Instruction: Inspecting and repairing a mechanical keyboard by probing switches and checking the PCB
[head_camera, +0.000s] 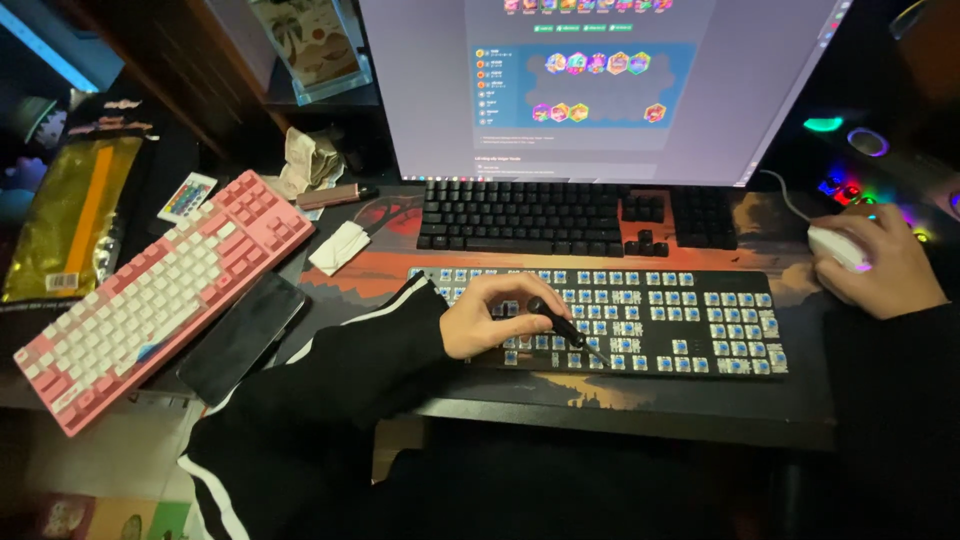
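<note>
A black keyboard without keycaps (690, 320), its blue switches bare, lies on the desk mat in front of me. My left hand (495, 315) rests on its left half and grips a small black-handled tool (562, 325) whose thin tip points down at the switches. My right hand (880, 265) sits at the right edge of the desk, curled over a white mouse (835, 245). Both arms wear black sleeves; the left one has white stripes.
A second black keyboard (560, 215) with keycaps lies under the big monitor (600, 80). At left lie a pink and white keyboard (160, 290), a dark phone (245, 335), a small remote (187, 196), a folded white cloth (338, 247) and a gold packet (70, 215).
</note>
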